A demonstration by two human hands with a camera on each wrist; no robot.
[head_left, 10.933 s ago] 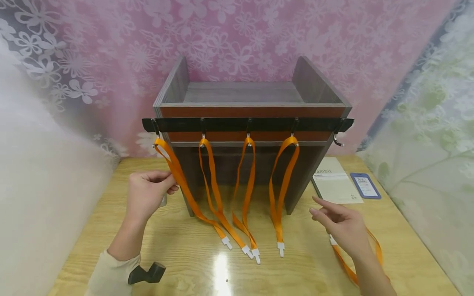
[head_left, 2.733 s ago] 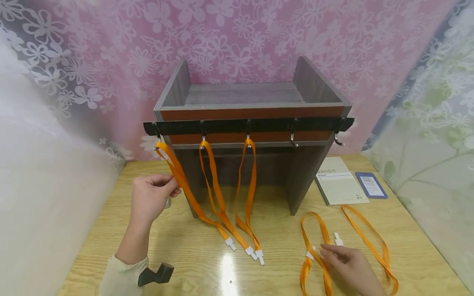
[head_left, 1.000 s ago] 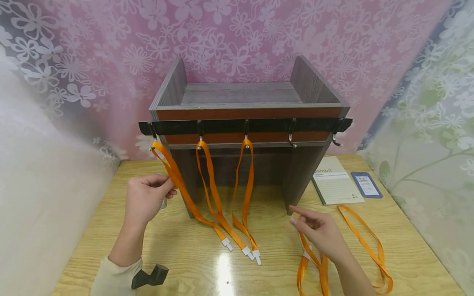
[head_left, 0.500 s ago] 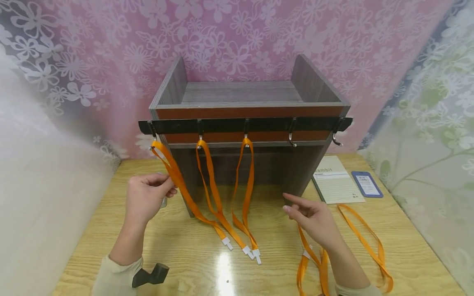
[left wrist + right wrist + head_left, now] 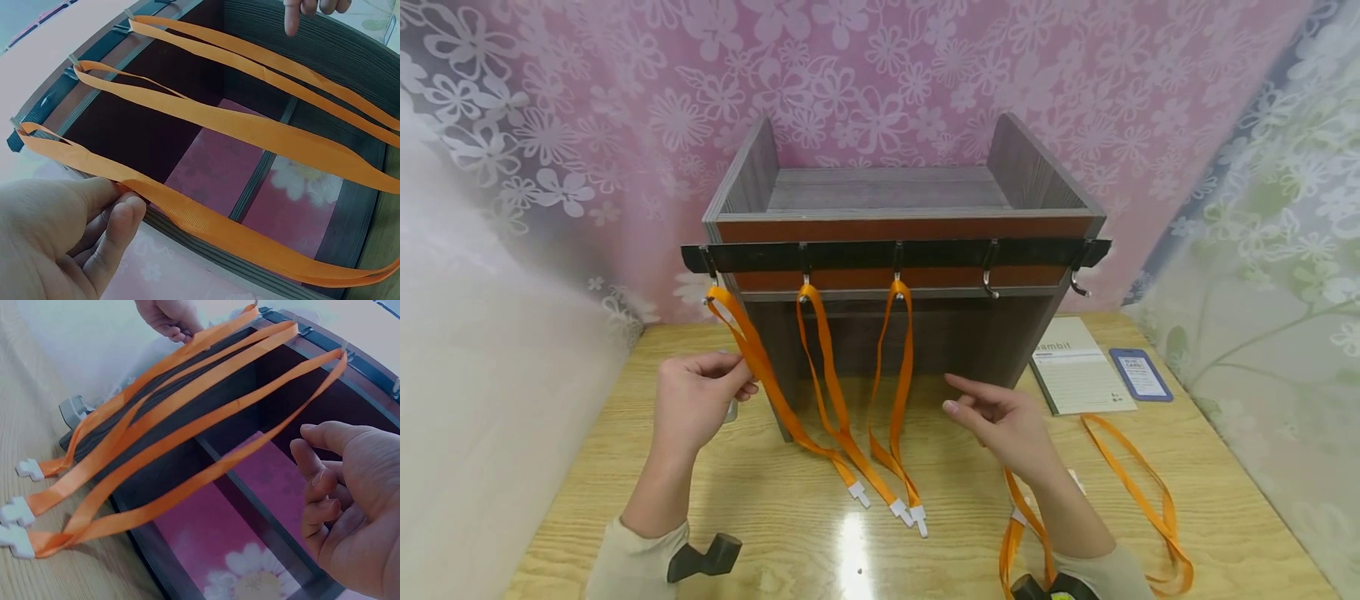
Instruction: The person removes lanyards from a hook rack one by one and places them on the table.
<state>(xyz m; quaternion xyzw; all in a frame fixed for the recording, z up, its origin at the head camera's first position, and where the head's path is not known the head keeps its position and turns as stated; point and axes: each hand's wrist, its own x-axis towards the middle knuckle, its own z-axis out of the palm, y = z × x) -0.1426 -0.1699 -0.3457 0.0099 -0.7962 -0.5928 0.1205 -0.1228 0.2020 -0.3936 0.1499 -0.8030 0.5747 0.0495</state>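
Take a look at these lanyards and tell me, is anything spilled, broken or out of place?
Nothing looks spilled or damaged. Slightly odd: two orange lanyards lie loose on the table while two metal hooks are bare, though three others are hung. The leftmost hanging lanyard also slants, pinched by the left hand.

Near-right lanyard (image 5: 1010, 543): near end cut off
right forearm (image 5: 1077, 510) covers part; badge (image 5: 1141, 375) print too small; grey item (image 5: 732, 411) mostly behind left hand (image 5: 696, 400)

Five lanyards (image 5: 766, 372), five hooks (image 5: 987, 283), two hands (image 5: 1011, 427), one notebook (image 5: 1084, 379), one badge holder (image 5: 1141, 375), one shelf (image 5: 887, 188).
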